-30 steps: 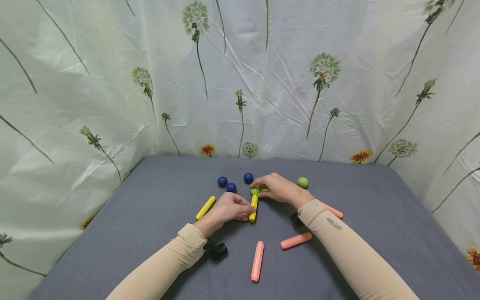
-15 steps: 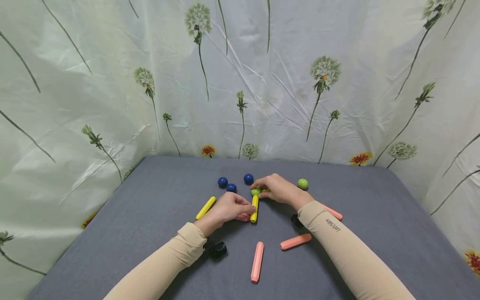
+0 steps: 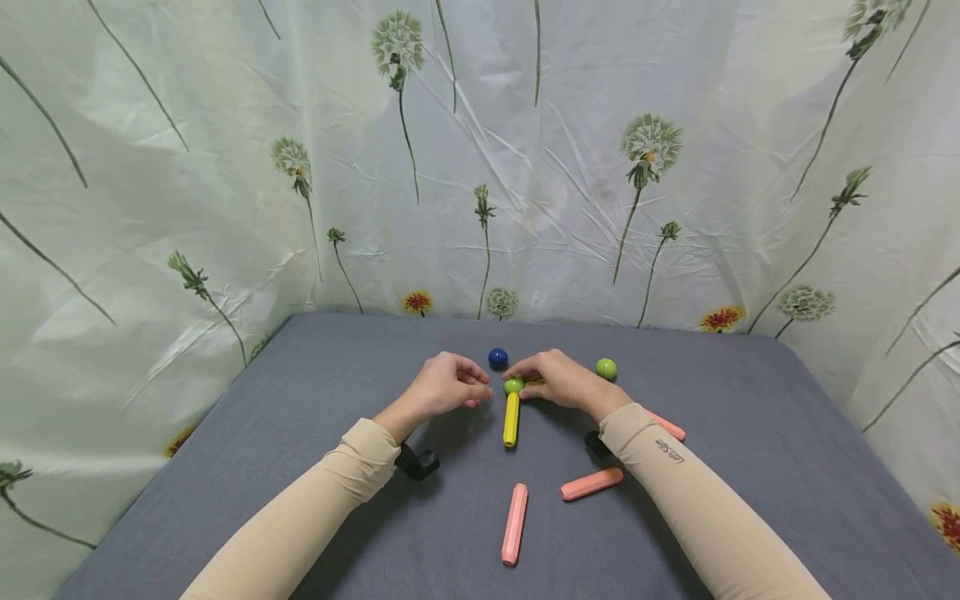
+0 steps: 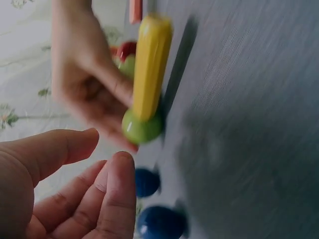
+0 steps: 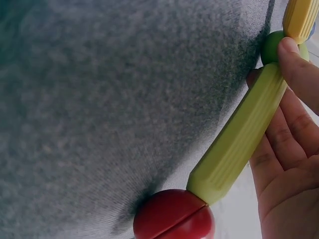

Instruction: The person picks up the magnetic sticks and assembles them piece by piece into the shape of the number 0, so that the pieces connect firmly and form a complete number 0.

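Observation:
My right hand (image 3: 558, 381) pinches a green ball (image 3: 513, 386) between thumb and fingers. A yellow stick (image 3: 511, 421) sticks out from that ball toward me. In the right wrist view, a light green ridged stick (image 5: 239, 134) also meets the green ball, with a split-seamed red ball (image 5: 174, 214) at its far end. My left hand (image 3: 447, 385) hovers to the left, holding nothing, thumb and fingertips apart. Two blue balls appear beyond its fingers in the left wrist view, the nearer blue ball (image 4: 160, 222) lower down.
A blue ball (image 3: 498, 359) lies behind the hands, and a loose green ball (image 3: 606, 368) farther right. Pink sticks lie on the grey cloth, one pink stick (image 3: 514, 525) near the front, another pink stick (image 3: 592, 484) by the right forearm, a third partly under the sleeve.
My left hand has let go of the yellow stick and moved back and left, now covering two blue balls and the other yellow stick in the head view. My right hand stays put.

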Demonstrator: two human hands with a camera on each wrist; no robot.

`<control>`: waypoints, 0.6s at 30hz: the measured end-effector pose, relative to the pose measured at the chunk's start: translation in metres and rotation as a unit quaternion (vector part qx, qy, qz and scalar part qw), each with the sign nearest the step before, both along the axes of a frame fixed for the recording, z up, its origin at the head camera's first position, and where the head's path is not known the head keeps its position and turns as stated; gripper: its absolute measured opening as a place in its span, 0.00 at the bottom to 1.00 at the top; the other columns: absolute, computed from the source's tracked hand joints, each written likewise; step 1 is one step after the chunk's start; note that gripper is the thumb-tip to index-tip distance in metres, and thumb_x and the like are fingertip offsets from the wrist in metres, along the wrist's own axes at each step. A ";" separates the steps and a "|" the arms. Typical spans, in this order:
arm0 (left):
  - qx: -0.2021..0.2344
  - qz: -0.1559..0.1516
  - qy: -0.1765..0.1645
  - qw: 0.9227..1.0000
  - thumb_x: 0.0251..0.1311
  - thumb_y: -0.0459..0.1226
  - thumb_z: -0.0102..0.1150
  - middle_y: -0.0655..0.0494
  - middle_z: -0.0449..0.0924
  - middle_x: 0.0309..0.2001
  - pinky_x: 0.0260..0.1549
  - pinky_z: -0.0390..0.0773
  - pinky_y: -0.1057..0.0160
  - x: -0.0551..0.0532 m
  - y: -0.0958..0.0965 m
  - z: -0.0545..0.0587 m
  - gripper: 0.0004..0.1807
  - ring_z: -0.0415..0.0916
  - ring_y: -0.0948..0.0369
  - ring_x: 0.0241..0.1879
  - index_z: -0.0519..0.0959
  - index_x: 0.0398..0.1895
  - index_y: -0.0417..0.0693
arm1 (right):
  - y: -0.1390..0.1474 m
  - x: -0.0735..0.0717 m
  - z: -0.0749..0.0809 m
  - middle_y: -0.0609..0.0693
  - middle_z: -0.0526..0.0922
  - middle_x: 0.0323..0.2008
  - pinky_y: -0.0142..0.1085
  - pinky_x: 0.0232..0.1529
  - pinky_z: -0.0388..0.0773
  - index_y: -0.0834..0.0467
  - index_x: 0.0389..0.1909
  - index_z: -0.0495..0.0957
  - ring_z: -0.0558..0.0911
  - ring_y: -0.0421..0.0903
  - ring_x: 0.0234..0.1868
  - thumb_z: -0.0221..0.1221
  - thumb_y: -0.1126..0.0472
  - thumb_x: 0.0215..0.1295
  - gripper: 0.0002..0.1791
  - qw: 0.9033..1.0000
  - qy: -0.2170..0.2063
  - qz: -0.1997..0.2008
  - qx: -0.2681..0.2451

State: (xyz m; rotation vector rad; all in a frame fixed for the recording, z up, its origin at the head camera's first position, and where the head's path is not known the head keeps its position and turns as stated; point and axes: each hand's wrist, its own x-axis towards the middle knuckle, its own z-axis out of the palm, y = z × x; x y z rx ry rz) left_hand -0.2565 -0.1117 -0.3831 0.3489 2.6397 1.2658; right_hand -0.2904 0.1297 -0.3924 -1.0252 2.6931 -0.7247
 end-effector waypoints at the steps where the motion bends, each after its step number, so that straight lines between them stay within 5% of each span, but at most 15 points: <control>1: -0.007 0.001 0.011 1.000 0.67 0.38 0.73 0.55 0.92 0.36 0.36 0.85 0.63 -0.004 -0.001 0.002 0.10 0.89 0.61 0.32 0.90 0.47 0.42 | 0.001 0.000 0.000 0.53 0.90 0.57 0.44 0.58 0.86 0.56 0.63 0.86 0.89 0.51 0.58 0.69 0.64 0.72 0.20 1.000 -0.001 0.000 0.000; 11: -0.047 -0.014 0.076 0.996 0.65 0.37 0.75 0.53 0.91 0.45 0.47 0.86 0.57 -0.040 -0.002 0.015 0.15 0.87 0.59 0.43 0.89 0.53 0.44 | 0.004 0.000 -0.002 0.51 0.90 0.57 0.43 0.57 0.86 0.55 0.63 0.86 0.88 0.49 0.57 0.69 0.63 0.72 0.20 1.000 -0.013 0.000 -0.011; 18: -0.081 -0.025 0.094 0.992 0.66 0.37 0.75 0.51 0.91 0.48 0.53 0.86 0.54 -0.059 0.005 0.009 0.17 0.88 0.56 0.48 0.88 0.56 0.43 | 0.005 0.000 -0.003 0.51 0.90 0.57 0.43 0.58 0.85 0.54 0.63 0.86 0.88 0.50 0.58 0.69 0.63 0.72 0.20 1.000 -0.014 -0.003 -0.010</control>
